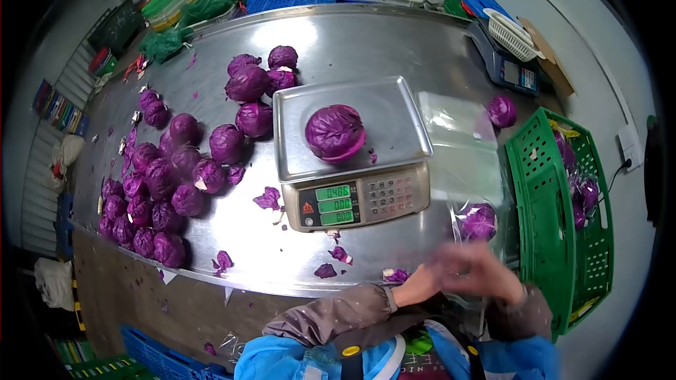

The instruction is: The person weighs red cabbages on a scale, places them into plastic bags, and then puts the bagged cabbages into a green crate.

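Note:
A red cabbage [335, 133] rests on the steel pan of a scale [355, 197] with lit green displays. My left hand [420, 285] and my right hand [482, 271] are close together at the table's front edge, right of the scale. Motion smears my right hand, and its fingers cannot be made out. The fingers of my left hand are hidden behind it. Just beyond them lies a cabbage in clear plastic [478, 222]. Clear plastic bags [458, 134] lie flat beside the scale.
Many loose cabbages [160, 178] cover the left of the steel table [232, 253]. A green crate [563, 239] with wrapped cabbages stands at the right. A second scale [503, 63] carries a white basket [512, 35]. Leaf scraps lie along the front edge.

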Available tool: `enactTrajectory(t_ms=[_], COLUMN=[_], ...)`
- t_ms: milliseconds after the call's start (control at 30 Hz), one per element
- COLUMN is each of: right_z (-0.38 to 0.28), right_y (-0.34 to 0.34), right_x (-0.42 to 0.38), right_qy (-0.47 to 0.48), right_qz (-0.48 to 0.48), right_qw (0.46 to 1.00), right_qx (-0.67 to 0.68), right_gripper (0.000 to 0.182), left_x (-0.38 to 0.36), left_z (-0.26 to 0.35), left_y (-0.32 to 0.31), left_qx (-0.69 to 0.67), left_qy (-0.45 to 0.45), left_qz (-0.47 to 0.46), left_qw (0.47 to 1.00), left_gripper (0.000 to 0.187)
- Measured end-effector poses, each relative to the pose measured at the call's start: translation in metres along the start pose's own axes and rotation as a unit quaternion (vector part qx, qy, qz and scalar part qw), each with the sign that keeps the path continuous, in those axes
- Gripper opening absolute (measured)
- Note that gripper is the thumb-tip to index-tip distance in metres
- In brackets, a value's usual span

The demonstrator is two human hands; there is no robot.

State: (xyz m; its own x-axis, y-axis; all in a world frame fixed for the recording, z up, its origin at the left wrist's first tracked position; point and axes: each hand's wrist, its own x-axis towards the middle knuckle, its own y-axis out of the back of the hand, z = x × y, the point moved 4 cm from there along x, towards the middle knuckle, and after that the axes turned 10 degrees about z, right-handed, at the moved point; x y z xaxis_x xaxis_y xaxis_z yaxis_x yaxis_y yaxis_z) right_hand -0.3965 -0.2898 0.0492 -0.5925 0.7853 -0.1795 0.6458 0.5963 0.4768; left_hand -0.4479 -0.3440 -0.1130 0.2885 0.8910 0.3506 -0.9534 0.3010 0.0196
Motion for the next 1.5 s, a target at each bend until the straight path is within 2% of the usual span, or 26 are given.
enactTrajectory(t_ms=[67,100,133,233,267,333,433,500,567,633,700,733,833,900,933,967,1000,1033,1100,1233,1300,1333,1367,1433,1467,1500], right_z=[-0.031,-0.040,-0.044,-0.042,-0.035,-0.024,-0.012,-0.008,0.006,0.023,0.028,0.027,0.017,0.055,0.032,0.040,0.048,0.058,0.097,0.114,0.126,0.144,0.152,0.158,0.156,0.155], right_y=[0.000,-0.007,-0.017,-0.046,-0.051,-0.057,-0.052,-0.044,-0.035,-0.028,-0.025,-0.021,-0.004,0.002,0.014,0.021,0.018,0.009,-0.011,-0.027,-0.022,-0.023,-0.025,-0.022,-0.020,-0.019], right_x=[0.068,0.103,0.136,0.209,0.226,0.240,0.239,0.233,0.227,0.221,0.201,0.183,0.095,0.026,-0.020,-0.052,-0.081,-0.108,-0.139,-0.147,-0.139,-0.134,-0.130,-0.122,-0.117,-0.114], right_qy=[0.173,0.166,0.207,0.279,0.274,0.323,0.274,0.225,0.116,0.049,0.034,0.018,-0.031,-0.007,-0.001,-0.036,-0.030,-0.023,-0.059,-0.144,-0.169,-0.152,-0.150,-0.167,-0.155,-0.157], right_qz=[0.198,0.190,0.202,0.203,0.205,0.166,0.233,0.277,0.309,0.318,0.238,0.214,0.127,0.164,0.140,0.179,0.170,0.159,0.134,0.223,0.330,0.355,0.354,0.405,0.404,0.403], right_qw=[0.947,0.937,0.901,0.799,0.800,0.826,0.858,0.881,0.932,0.945,0.894,0.872,0.784,0.836,0.851,0.904,0.870,0.831,0.817,0.778,0.690,0.679,0.678,0.741,0.777,0.776], right_qx=[-0.187,-0.244,-0.322,-0.492,-0.492,-0.430,-0.368,-0.311,-0.151,0.060,0.377,0.441,0.606,0.524,0.506,0.387,0.462,0.533,0.558,0.570,0.622,0.625,0.627,0.508,0.457,0.459], right_gripper=[0.072,0.084,0.088,0.091,0.091,0.086,0.089,0.091,0.092,0.090,0.081,0.080,0.075,0.083,0.092,0.098,0.100,0.101,0.095,0.086,0.075,0.070,0.070,0.070,0.070,0.070], left_x=[0.010,0.015,0.009,0.017,0.010,0.010,0.009,0.000,0.005,0.010,0.018,0.012,0.007,0.030,0.021,0.009,0.009,0.026,0.041,0.049,0.049,0.048,0.047,0.048,0.053,0.057], left_z=[0.002,-0.001,-0.012,0.014,0.006,0.008,0.003,-0.021,-0.008,0.003,0.017,0.002,-0.008,0.025,0.024,0.017,0.006,0.014,0.031,0.036,0.036,0.037,0.038,0.036,0.038,0.040], left_y=[0.000,0.000,-0.004,0.008,0.005,0.010,0.007,-0.007,0.001,0.001,0.009,0.007,0.009,0.007,0.008,0.009,0.011,0.011,0.007,0.000,-0.005,-0.010,-0.015,-0.016,-0.010,-0.004], left_qx=[0.004,0.009,0.051,0.067,0.072,0.082,0.153,0.193,0.228,0.261,0.202,0.156,0.197,0.162,0.176,0.188,0.152,0.043,0.187,0.289,0.306,0.356,0.404,0.415,0.403,0.391], left_qy=[0.051,0.103,0.113,0.115,0.036,0.078,0.107,-0.074,-0.060,-0.069,-0.029,-0.004,0.075,0.118,-0.007,-0.134,-0.114,0.091,0.109,0.021,-0.021,-0.046,-0.070,-0.071,-0.070,-0.068], left_qz=[0.003,0.004,-0.035,-0.014,0.046,0.024,0.002,-0.012,0.007,-0.025,0.087,0.109,0.019,0.027,0.042,0.057,0.061,0.051,0.054,0.047,0.058,0.030,0.003,0.010,0.056,0.103], left_qw=[0.999,0.995,0.992,0.991,0.996,0.993,0.982,0.978,0.972,0.962,0.975,0.982,0.977,0.979,0.983,0.971,0.980,0.994,0.975,0.956,0.950,0.933,0.912,0.907,0.911,0.912], left_gripper=[0.034,0.034,0.035,0.030,0.023,0.021,0.013,0.011,0.012,0.017,0.026,0.025,0.017,0.016,0.015,0.015,0.015,0.014,0.011,0.012,0.005,0.004,0.004,0.005,0.006,0.007])
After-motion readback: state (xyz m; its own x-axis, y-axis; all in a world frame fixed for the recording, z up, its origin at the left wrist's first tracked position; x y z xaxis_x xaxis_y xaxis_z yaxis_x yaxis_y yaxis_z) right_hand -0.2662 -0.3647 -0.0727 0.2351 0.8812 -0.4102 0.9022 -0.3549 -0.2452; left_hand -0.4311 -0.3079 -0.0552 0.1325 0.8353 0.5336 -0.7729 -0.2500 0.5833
